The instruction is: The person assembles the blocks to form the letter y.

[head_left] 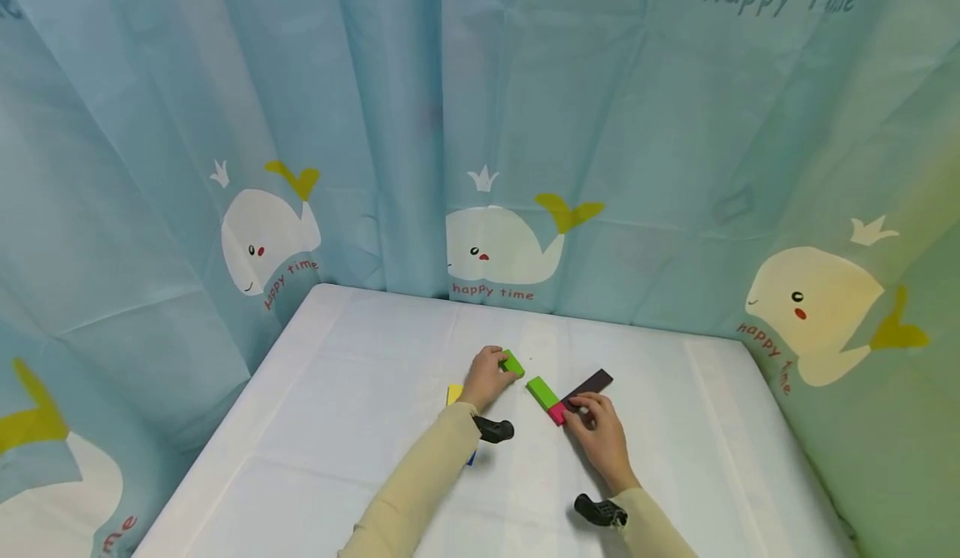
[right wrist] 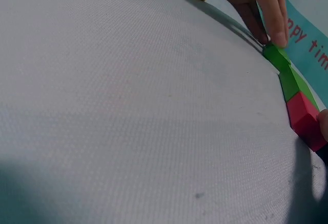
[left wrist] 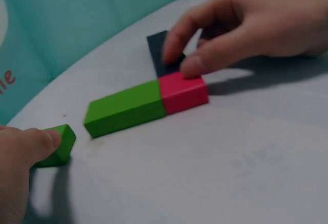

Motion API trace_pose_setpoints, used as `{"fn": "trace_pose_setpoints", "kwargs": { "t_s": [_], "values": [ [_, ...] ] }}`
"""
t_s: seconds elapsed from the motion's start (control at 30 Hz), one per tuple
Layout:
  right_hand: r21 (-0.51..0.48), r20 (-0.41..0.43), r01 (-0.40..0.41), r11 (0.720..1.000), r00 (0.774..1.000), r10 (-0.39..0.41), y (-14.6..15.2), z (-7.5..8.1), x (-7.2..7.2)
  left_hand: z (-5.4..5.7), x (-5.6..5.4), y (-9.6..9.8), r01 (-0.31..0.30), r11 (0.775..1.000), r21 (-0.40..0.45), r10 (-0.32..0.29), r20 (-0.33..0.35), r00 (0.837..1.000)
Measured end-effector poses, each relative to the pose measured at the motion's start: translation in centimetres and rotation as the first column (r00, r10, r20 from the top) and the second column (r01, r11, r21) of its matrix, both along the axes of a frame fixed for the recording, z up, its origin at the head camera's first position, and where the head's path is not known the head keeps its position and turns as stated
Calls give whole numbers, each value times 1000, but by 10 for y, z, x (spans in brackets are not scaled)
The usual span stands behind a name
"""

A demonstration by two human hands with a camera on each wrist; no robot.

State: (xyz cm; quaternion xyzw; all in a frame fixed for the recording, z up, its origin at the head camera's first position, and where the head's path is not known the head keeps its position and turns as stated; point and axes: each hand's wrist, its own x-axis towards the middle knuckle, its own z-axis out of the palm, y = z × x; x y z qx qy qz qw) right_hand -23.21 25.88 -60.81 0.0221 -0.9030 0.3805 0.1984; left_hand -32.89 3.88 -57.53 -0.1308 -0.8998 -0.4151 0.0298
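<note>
My left hand (head_left: 486, 376) pinches a small green block (head_left: 513, 364) between thumb and fingers, at the table surface. Just right of it lies a longer green block (head_left: 543, 392), its end against a short red-pink block (head_left: 557, 413). A long black block (head_left: 590, 385) runs up and right from the red-pink one, at an angle to the green. My right hand (head_left: 602, 440) is over that corner, fingers loosely bent; its thumb touches the red-pink block (left wrist: 184, 92) and its index fingertip is at the black block (left wrist: 158, 49). The left wrist view shows a gap between the two green blocks.
A yellow block (head_left: 453, 393) lies beside my left wrist, partly hidden by the arm. Part of a blue block (head_left: 472, 458) shows below the sleeve. The white table (head_left: 300, 425) meets a whale-print curtain (head_left: 375, 208) at its back and sides.
</note>
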Motion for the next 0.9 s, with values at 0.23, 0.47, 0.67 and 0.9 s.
{"fn": "trace_pose_setpoints", "kwargs": {
  "t_s": [0.23, 0.47, 0.67, 0.9],
  "values": [
    [2, -11, -8, 1000, 1000, 8, 1, -1, 0, -4, 7, 10, -46, 998, 37, 46, 22, 999],
    [2, -12, -2, 1000, 1000, 2, 2, -1, 1, -3, 9, 14, -82, 991, 110, 78, 45, 996],
    [9, 3, 5, 1000, 1000, -5, 1, -1, 0, -4, 8, 21, -150, 984, 97, 144, 63, 988],
    [11, -15, 0, 1000, 1000, 0, 1, -3, -1, 1, 12, 33, -215, 976, 18, 214, 44, 976]
  ]
}}
